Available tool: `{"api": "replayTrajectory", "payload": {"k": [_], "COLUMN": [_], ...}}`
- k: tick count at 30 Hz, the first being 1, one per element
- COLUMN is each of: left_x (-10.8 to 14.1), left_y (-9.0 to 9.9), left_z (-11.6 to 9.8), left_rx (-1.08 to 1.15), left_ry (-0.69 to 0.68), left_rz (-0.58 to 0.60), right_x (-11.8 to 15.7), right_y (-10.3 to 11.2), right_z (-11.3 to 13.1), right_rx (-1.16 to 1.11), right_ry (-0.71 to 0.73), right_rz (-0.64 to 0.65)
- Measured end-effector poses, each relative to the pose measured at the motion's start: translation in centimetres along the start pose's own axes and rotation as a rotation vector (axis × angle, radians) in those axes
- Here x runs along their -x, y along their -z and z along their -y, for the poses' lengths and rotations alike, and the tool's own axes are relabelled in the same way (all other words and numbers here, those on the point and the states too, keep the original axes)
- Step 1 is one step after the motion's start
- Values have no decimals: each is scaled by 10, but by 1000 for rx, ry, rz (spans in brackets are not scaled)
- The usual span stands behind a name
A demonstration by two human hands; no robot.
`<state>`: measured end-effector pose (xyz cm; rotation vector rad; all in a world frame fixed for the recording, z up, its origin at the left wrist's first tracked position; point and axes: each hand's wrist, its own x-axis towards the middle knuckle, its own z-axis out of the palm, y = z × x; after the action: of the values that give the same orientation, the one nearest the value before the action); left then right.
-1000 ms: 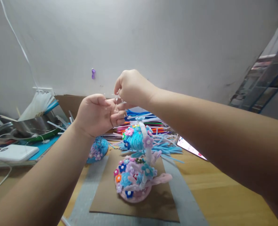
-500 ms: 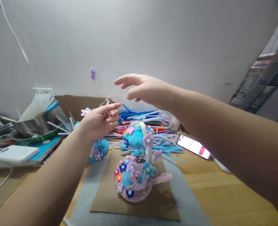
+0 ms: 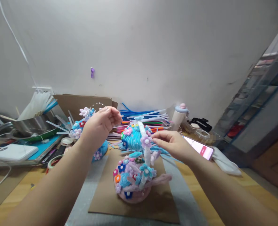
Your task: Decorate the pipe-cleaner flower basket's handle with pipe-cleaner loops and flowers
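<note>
A pipe-cleaner flower piece stands on the cardboard sheet (image 3: 101, 201). It has a round pink base (image 3: 139, 196) covered with small flowers and a white wrapped stem (image 3: 147, 157) curving upward. Left of the stem, my left hand (image 3: 103, 125) is raised with its fingers curled round a thin clear beaded strand (image 3: 98, 103), which loops out above the knuckles. My right hand (image 3: 170, 142) has thumb and forefinger pinched at the edge of a lilac flower (image 3: 146, 142) on the stem. Whatever sits between those fingertips is too small to make out.
Behind lie bundles of coloured pipe cleaners (image 3: 143, 114) and a blue ball-shaped piece (image 3: 131, 138). Another flower piece (image 3: 77, 128) stands partly behind my left arm. A phone (image 3: 200, 147), a bottle (image 3: 179, 114) and a white pouch (image 3: 226, 161) are right; a metal pot (image 3: 33, 127) is left.
My right hand has come down from above the flower piece to the right of its stem, fingers now pinched. My left hand has turned slightly and its fingers have curled in more.
</note>
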<state>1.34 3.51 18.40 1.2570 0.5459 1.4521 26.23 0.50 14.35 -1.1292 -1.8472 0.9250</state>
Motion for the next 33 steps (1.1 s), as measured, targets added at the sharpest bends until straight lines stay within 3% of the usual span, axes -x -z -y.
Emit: {"api": "replayTrajectory", "payload": {"k": [6, 16, 23, 27, 29, 33], "left_x": [27, 38, 39, 34, 31, 28], "left_y": [-3, -10, -16, -13, -13, -14], "left_z": [14, 35, 46, 48, 48, 51], "left_rx": [-356, -383, -566, -715, -802, -950], "left_ry": [-22, 83, 165, 167, 144, 53], "left_rz": [24, 44, 15, 79, 126, 87], "right_x": [-12, -16, -20, -22, -24, -27], "right_y": [-4, -7, -14, -21, -24, -27], "right_z": [-10, -6, -2, -11, -14, -15], "right_rx": [137, -94, -149, -216, -243, -290], "right_ry": [277, 24, 69, 55, 30, 27], "right_rz": [58, 188, 195, 172, 178, 197]}}
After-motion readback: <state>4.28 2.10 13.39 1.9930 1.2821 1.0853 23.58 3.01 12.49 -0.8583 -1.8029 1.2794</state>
